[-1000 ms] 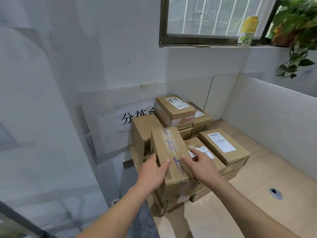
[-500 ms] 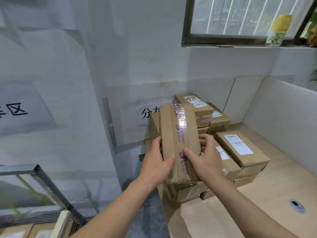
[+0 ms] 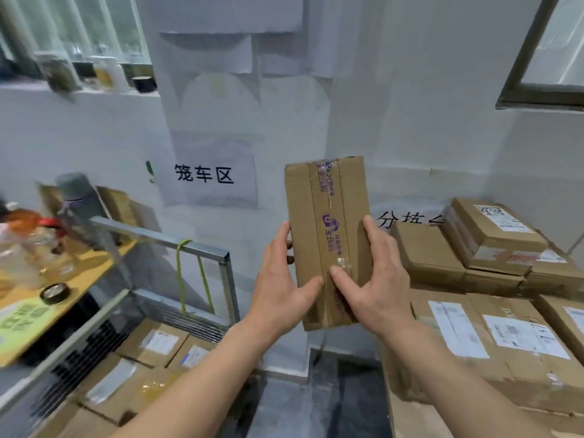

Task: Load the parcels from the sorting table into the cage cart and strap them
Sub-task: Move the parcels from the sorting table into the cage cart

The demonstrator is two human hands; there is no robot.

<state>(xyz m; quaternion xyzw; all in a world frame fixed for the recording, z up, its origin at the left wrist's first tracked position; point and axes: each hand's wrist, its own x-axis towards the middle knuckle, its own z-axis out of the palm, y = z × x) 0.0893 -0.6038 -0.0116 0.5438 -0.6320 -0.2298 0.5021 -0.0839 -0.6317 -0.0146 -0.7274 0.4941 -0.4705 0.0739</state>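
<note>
The held parcel (image 3: pixel 328 235) is carried in mid-air at the centre of the view, clear of every surface. It is stood on end, with its long axis run from 12 to 6 o'clock and its taped seam turned toward the camera. Its lower half is clasped from both sides: the 9 o'clock edge is gripped by the left hand (image 3: pixel 281 279) and the 3 o'clock edge by the right hand (image 3: pixel 376 279), with both thumbs pressed onto the front face. The cage cart (image 3: pixel 202 248) is found at 8 o'clock from the parcel, lower down, with boxes already laid flat inside, so the left hand is judged the nearer. A swing toward 8 o'clock, over the rail, is probably called for. A green strap (image 3: pixel 180 273) is hung from that rail, and the stack of parcels (image 3: pixel 493 235) is left at 3 o'clock
</note>
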